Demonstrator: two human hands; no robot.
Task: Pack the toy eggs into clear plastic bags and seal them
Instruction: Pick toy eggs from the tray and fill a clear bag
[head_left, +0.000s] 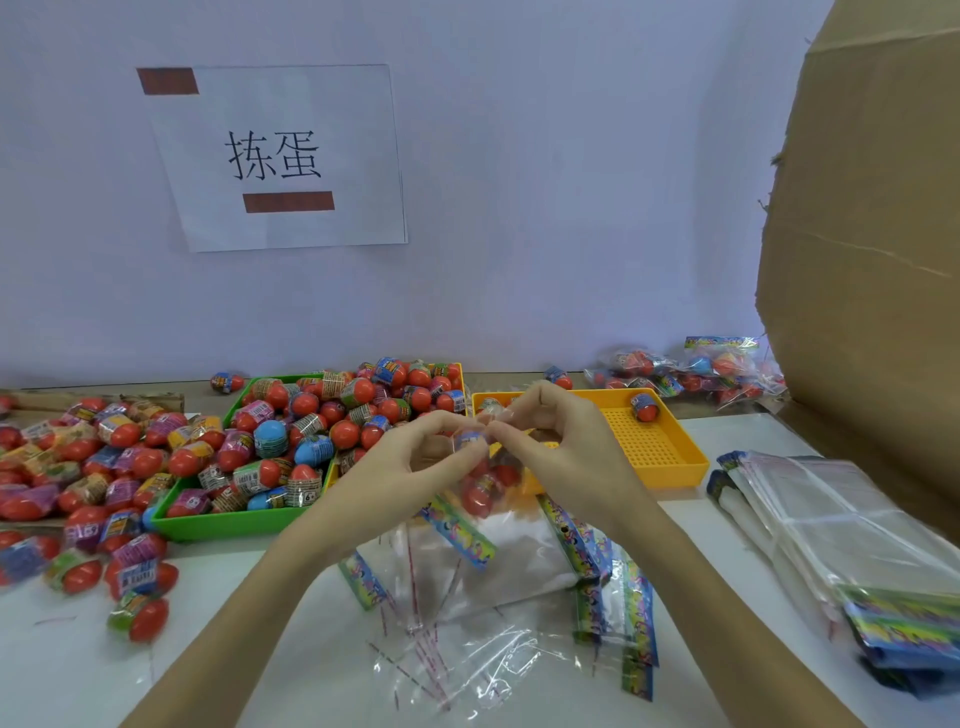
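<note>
My left hand (415, 457) and my right hand (550, 441) meet above the table's middle, both pinching the top of a clear plastic bag (485, 486) that hangs between them with several red toy eggs inside. A green tray (228, 522) left of my hands is heaped with red and blue toy eggs (311, 415). More loose eggs (88, 467) lie on the table further left. Under my hands lie empty clear bags with colourful header cards (467, 571).
An orange tray (675, 452) behind my right hand holds one egg (645, 406). Filled bags (691, 371) lie by the wall at the back right. A stack of empty bags (841, 540) sits at the right, beside a tall cardboard box (872, 234). A paper sign (280, 156) hangs on the wall.
</note>
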